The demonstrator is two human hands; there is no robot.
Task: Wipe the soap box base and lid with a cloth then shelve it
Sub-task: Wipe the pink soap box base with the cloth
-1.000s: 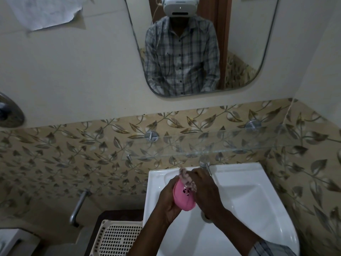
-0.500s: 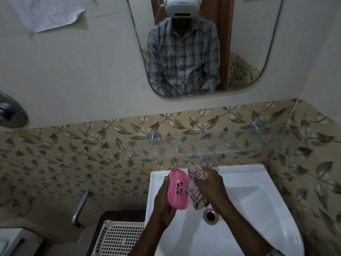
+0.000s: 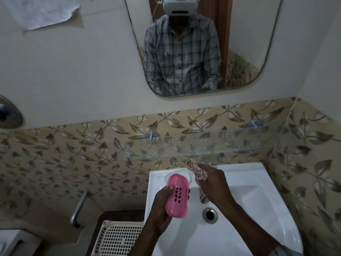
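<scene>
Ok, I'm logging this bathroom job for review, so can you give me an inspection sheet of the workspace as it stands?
Surface: white ceramic washbasin, bare around its metal drain.
Job's things: pink plastic soap box part with slotted holes, held over the basin; patterned cloth apart from it.
Clutter: cream perforated plastic basket left of the basin.
Grippers: left hand grips the soap box part; right hand grips the cloth.
Cables: nothing seen.
Surroundings: clear glass shelf with nothing on it, leaf-patterned tiles, wall mirror, torn paper sheet on the wall.
</scene>
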